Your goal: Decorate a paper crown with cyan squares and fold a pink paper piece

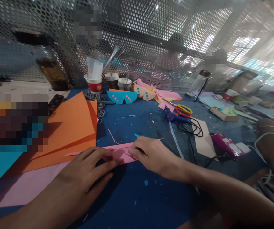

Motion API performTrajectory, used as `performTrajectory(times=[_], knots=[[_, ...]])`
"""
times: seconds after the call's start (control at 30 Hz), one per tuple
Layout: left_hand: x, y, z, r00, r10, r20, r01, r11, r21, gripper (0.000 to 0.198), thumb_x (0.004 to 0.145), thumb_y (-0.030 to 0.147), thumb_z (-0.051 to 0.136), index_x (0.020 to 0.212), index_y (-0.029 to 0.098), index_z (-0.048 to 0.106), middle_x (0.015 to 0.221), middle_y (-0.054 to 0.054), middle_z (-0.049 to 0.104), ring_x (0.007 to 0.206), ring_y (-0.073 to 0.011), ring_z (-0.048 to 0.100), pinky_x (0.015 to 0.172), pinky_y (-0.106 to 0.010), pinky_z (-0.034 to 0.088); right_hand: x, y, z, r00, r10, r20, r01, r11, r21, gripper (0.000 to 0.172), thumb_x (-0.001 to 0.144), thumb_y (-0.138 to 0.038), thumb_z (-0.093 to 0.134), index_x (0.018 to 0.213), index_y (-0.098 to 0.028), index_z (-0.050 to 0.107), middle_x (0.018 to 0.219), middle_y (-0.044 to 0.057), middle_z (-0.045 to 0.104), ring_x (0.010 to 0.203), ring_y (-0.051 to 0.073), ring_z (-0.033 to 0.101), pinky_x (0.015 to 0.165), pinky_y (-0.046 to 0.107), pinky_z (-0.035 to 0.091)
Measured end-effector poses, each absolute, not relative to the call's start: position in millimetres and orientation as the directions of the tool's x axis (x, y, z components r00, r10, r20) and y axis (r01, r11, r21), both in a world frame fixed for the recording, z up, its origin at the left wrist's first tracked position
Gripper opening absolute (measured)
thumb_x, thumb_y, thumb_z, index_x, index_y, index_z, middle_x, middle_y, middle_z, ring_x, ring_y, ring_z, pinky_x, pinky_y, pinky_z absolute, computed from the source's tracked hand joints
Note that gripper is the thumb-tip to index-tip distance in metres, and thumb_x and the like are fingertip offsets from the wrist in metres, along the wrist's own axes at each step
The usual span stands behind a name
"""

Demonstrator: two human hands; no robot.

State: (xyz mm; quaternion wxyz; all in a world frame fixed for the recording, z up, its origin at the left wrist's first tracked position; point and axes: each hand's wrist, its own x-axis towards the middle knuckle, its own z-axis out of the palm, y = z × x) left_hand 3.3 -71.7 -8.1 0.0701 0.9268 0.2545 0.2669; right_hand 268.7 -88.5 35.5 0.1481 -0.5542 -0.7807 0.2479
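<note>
A folded strip of pink paper (124, 153) lies on the blue table in front of me, with a crease along its length. My left hand (92, 170) rests on its left part, fingers stretched out and spread, the fingertips pressing on the paper. At the right end, my right hand (151, 156) has curled fingers and a thumb pinching the paper's edge; part of that end is hidden beneath it. Thin paper scraps lie around both hands, among them a small blue piece (146, 183).
Orange sheets (72, 124) lie on the left. Behind stand blue (122, 96) and peach cut-paper shapes (144, 92) and a red cup (95, 84). At right are a blue glue gun (175, 116), scissors (184, 110), a magenta device (227, 144) and another person's arm (270, 143).
</note>
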Motion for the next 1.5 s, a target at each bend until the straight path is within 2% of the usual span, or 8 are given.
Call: performTrajectory(times=[0.3, 0.5, 0.93, 1.3, 1.5], knots=[[4, -72, -7, 0.732, 0.489, 0.474, 0.438, -0.871, 0.222, 0.031, 0.108, 0.030, 0.059, 0.131, 0.030, 0.080, 0.122, -0.007, 0.079, 0.108, -0.0250, 0.073, 0.087, -0.036, 0.063, 273, -91, 27, -0.336, 0.942, 0.013, 0.782, 0.287, -0.553, 0.018, 0.102, -0.028, 0.077, 0.088, -0.017, 0.074, 0.086, 0.000, 0.069, 0.074, 0.012, 0.058, 0.068, 0.026, 0.037], [5, -71, -5, 0.725, 0.474, 0.499, 0.428, -0.878, 0.211, 0.029, 0.109, 0.028, 0.057, 0.127, 0.029, 0.080, 0.121, -0.006, 0.079, 0.107, -0.0236, 0.073, 0.088, -0.035, 0.063, 272, -90, 24, -0.336, 0.942, 0.005, 0.783, 0.282, -0.554, 0.014, 0.101, -0.025, 0.077, 0.089, -0.017, 0.076, 0.084, -0.001, 0.069, 0.073, 0.012, 0.057, 0.068, 0.026, 0.037], [5, -73, -10, 0.727, 0.495, 0.476, 0.437, -0.868, 0.236, 0.029, 0.108, 0.028, 0.058, 0.128, 0.029, 0.079, 0.125, -0.007, 0.078, 0.109, -0.0260, 0.072, 0.089, -0.040, 0.062, 267, -89, 24, -0.311, 0.950, 0.015, 0.811, 0.273, -0.517, 0.012, 0.100, -0.023, 0.078, 0.089, -0.017, 0.077, 0.082, -0.001, 0.069, 0.070, 0.011, 0.056, 0.065, 0.026, 0.036], [7, -73, -5, 0.743, 0.487, 0.458, 0.445, -0.872, 0.205, 0.029, 0.111, 0.032, 0.054, 0.120, 0.027, 0.081, 0.117, -0.008, 0.079, 0.101, -0.0258, 0.073, 0.084, -0.040, 0.062, 267, -89, 24, -0.300, 0.954, 0.004, 0.821, 0.261, -0.508, 0.014, 0.100, -0.025, 0.078, 0.088, -0.017, 0.076, 0.082, 0.000, 0.069, 0.070, 0.012, 0.055, 0.065, 0.027, 0.036], [6, -73, -9, 0.747, 0.499, 0.439, 0.448, -0.866, 0.222, 0.028, 0.110, 0.033, 0.057, 0.125, 0.027, 0.080, 0.120, -0.008, 0.078, 0.104, -0.0265, 0.072, 0.087, -0.043, 0.062, 266, -88, 25, -0.300, 0.954, 0.008, 0.830, 0.265, -0.491, 0.015, 0.100, -0.025, 0.079, 0.087, -0.018, 0.076, 0.082, 0.000, 0.070, 0.070, 0.012, 0.056, 0.064, 0.027, 0.036]])
